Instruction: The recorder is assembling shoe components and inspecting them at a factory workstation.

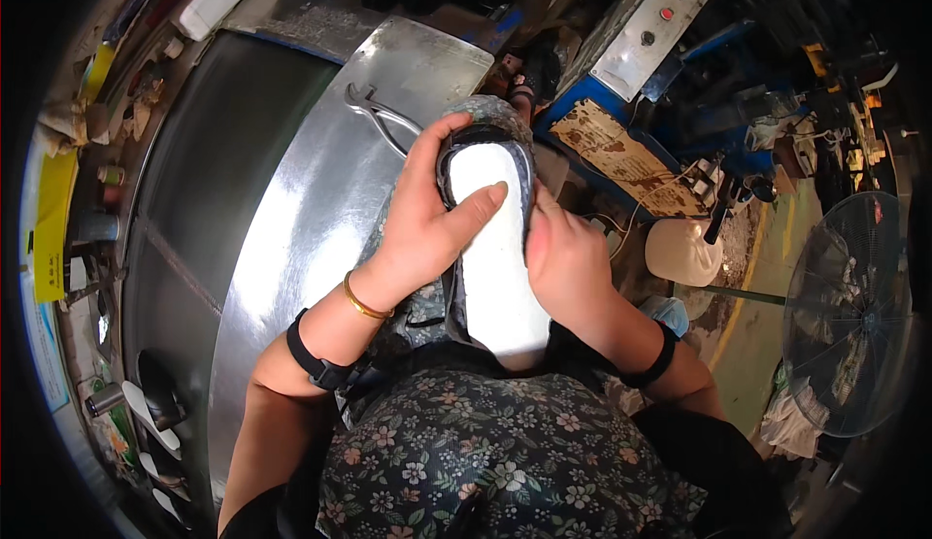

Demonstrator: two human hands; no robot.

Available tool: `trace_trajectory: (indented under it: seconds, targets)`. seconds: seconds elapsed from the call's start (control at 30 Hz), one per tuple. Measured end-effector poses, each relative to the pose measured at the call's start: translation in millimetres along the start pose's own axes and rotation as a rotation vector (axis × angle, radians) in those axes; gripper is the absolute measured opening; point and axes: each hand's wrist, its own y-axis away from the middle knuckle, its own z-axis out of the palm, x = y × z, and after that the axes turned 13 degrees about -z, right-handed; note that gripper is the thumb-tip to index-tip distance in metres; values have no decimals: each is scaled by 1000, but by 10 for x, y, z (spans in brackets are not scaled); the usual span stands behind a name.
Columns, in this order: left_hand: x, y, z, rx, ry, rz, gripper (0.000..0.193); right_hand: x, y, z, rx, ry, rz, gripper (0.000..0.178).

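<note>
Sole side up, a dark shoe upper (454,296) lies lengthwise in front of me over my lap, with a white insole (500,282) filling its underside. My left hand (419,223) grips its left side, the thumb pressed on the white surface and the fingers around the dark edge near the far end. Along the right edge, my right hand (571,262) is closed against the upper; its fingertips are partly hidden. A pair of metal pincers (374,112) rests on the shiny metal tabletop (282,218), just beyond my left hand.
Left of the metal sheet runs a dark conveyor belt (223,131), with several shoes (155,403) along its near left side. At the far right stand a blue machine with a button panel (655,29), a whitish plastic jug (680,252) and a large round fan (849,316).
</note>
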Motion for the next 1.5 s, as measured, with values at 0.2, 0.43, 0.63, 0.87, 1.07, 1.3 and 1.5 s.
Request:
trace_trajectory:
  seconds: [0.2, 0.43, 0.63, 0.87, 1.07, 1.3, 1.5]
  targets:
    - [86, -186, -29, -28, 120, -91, 62, 64, -291, -14, 170, 263, -240, 33]
    - [-121, 36, -86, -156, 704, -248, 65, 128, 282, 108, -30, -1053, 117, 71]
    - [255, 99, -150, 581, -1035, 86, 28, -284, -78, 204, 4, -729, 85, 82]
    - [222, 215, -505, -70, -549, -18, 52, -235, 40, 363, 143, -965, 51, 75]
    - [307, 864, -88, 77, -709, -492, 66, -314, 165, 476, 236, -1010, 37, 75]
    - [128, 268, -253, 139, -233, -435, 81, -253, 80, 315, 88, -1070, 46, 76]
    - [470, 160, -130, 427, -1572, 431, 33, -345, -13, 372, 112, -661, -14, 81]
